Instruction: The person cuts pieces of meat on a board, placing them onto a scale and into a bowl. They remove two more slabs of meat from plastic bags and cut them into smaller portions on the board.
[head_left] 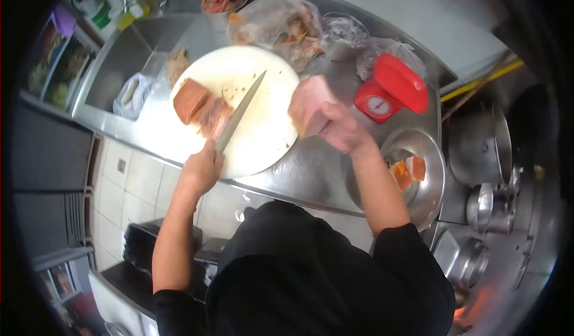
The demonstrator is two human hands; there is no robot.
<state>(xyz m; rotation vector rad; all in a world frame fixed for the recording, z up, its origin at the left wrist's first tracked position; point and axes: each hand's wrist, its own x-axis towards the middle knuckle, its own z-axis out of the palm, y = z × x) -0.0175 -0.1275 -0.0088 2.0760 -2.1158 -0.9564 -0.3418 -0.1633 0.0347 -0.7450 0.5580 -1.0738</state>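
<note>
Currently, left hand [202,167]: is wrapping its fingers firmly around the handle of a long kitchen knife [243,110], beside the near rim of the board
Knife: is pointing its tip away from the person; its blade is angling over the round white cutting board [263,135]
Right hand [345,129]: is clamping a pale pink slab of meat [310,101], blurred, over the board's right edge; whether slab and board are touching, I cannot tell
Board: is bearing a reddish-brown block of meat [191,99] on its left side; cut pieces [212,117] are lying between block and blade
Red scale [382,93]: is standing beyond the right hand on the steel counter [311,171]
Steel bowl [433,183]: is sitting partly under the right forearm; orange-brown chunks [402,175] are resting inside
</note>
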